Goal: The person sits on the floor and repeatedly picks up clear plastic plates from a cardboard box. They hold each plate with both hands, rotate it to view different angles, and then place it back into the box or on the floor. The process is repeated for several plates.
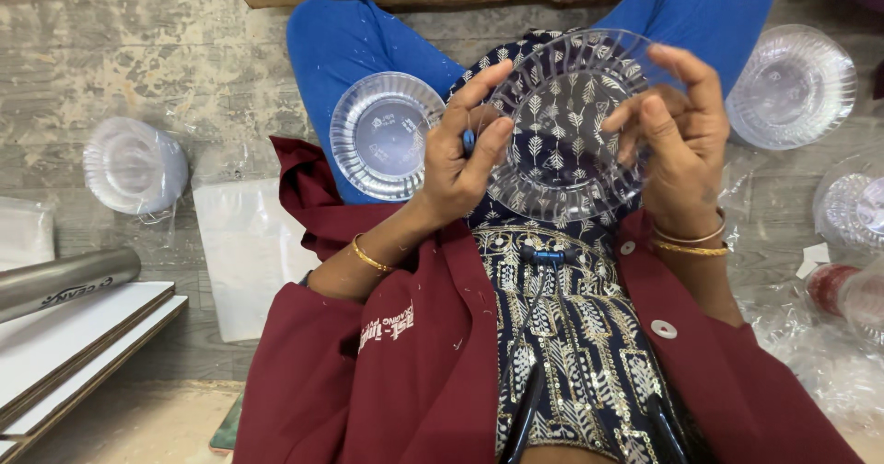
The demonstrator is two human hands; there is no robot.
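Clear plastic filled your view: you held a ribbed transparent plate [562,123] above your lap, your left hand [460,156] pinching its near-left rim with curled fingers and a small blue thing tucked under them, your right hand [677,142] gripping its right rim. Left of that plate a clear bowl [385,134] rested on your blue knee; right of it sat another clear bowl [792,87].

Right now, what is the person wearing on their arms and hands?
Both arms come out of wide maroon sleeves; the left sleeve has small white printing, and the right sleeve side shows round white snap buttons. The left hand wrist carries one gold bangle; the right hand wrist carries two thin bangles. No gloves.
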